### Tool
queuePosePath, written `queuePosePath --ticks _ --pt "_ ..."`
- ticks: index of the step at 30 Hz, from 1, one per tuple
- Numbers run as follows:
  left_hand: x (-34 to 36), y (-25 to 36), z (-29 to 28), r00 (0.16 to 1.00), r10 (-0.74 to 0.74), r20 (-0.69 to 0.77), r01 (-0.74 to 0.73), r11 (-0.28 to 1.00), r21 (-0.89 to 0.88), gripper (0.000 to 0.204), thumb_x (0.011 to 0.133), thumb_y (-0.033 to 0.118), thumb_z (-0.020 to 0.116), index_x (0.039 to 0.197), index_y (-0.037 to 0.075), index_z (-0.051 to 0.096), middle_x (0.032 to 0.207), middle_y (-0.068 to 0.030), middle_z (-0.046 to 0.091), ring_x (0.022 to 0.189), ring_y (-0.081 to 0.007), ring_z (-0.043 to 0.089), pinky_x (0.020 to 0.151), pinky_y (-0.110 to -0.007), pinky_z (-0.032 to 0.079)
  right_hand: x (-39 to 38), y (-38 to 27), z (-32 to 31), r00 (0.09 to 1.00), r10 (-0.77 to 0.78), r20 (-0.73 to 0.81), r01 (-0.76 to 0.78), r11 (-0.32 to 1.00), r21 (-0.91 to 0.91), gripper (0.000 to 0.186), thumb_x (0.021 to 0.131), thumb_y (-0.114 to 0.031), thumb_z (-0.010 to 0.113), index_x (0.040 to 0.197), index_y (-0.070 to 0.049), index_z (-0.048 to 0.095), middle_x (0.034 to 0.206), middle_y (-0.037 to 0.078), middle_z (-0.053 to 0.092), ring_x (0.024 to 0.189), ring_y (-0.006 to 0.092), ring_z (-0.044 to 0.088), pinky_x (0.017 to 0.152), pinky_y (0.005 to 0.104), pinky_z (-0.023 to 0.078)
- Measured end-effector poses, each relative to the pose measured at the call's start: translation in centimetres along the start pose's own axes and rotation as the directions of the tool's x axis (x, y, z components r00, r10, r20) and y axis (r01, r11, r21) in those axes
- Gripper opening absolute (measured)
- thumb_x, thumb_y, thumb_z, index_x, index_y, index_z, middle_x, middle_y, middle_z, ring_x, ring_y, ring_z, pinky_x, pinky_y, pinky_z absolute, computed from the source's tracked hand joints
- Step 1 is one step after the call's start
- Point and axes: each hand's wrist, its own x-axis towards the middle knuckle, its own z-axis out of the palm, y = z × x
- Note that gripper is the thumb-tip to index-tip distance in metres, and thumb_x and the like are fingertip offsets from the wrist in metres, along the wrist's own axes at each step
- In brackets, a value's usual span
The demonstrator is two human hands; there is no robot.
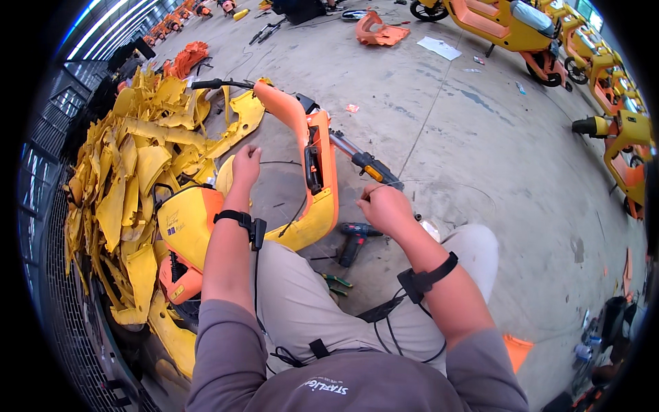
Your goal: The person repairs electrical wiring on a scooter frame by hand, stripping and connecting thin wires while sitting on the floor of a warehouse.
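Observation:
A partly stripped yellow and orange electric scooter [322, 206] lies in front of me. Over the inner side of its frame is my left hand [247, 165], fingers curled closed; whatever they may hold is hidden. My right hand [386, 207] is pinched closed just right of the frame, beside the scooter's front fork [367, 165]. A thin wire runs across the floor near that hand, but I cannot make out what sits between the fingers. Below the frame lie a cordless drill [353, 244] and green-handled pliers [336, 283].
Broken yellow body panels [130, 165] form a big heap at the left. An orange panel [379, 31] and a white paper sheet [439, 47] lie on the far floor. Yellow scooters [504, 24] stand in a row at the right. Black cables cross my lap.

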Motion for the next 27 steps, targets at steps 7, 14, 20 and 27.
queuePosePath --ticks 7,14,20,27 --pt "-0.7 -4.4 -1.1 0.989 -0.142 0.046 0.143 0.99 -0.022 0.02 0.087 0.017 0.065 0.098 0.0 0.065 0.081 -0.0107 0.066 0.074 -0.0188 0.061 0.071 -0.031 0.048 0.8 -0.1 0.7 0.998 -0.002 0.055 0.004 0.999 -0.033 0.015 0.081 -0.022 0.066 0.086 -0.008 0.066 0.088 0.012 0.067 0.083 0.0331 0.064 0.071 0.0431 0.051" --pt "-0.8 -8.4 -4.1 0.991 -0.021 0.131 0.032 0.996 -0.083 0.016 0.087 0.013 0.065 0.095 -0.001 0.064 0.08 -0.0068 0.063 0.075 -0.0138 0.056 0.073 -0.027 0.046 1.6 -1.2 1.5 0.995 -0.02 0.096 0.027 0.997 -0.069 0.015 0.081 -0.021 0.065 0.086 -0.007 0.066 0.091 0.012 0.066 0.084 0.033 0.064 0.071 0.0434 0.051" --pt "-1.6 -11.6 -4.6 0.98 -0.047 0.194 0.083 0.979 -0.184 0.011 0.089 0.009 0.062 0.095 -0.001 0.064 0.086 -0.0033 0.063 0.083 -0.0119 0.057 0.078 -0.026 0.045 2.1 -0.9 2.3 0.995 -0.022 0.097 0.033 0.994 -0.106 0.015 0.081 -0.02 0.065 0.088 -0.007 0.065 0.089 0.013 0.065 0.084 0.033 0.063 0.072 0.0434 0.051" --pt "-3.0 -14.2 -5.2 0.986 -0.103 0.132 0.116 0.988 -0.097 0.016 0.09 0.013 0.062 0.097 -0.002 0.064 0.088 -0.0081 0.065 0.083 -0.0159 0.06 0.078 -0.028 0.047 2.4 -0.8 2.8 0.993 -0.042 0.109 0.053 0.994 -0.1 0.016 0.082 -0.02 0.065 0.088 -0.005 0.064 0.086 0.015 0.064 0.085 0.0341 0.063 0.072 0.0441 0.05"
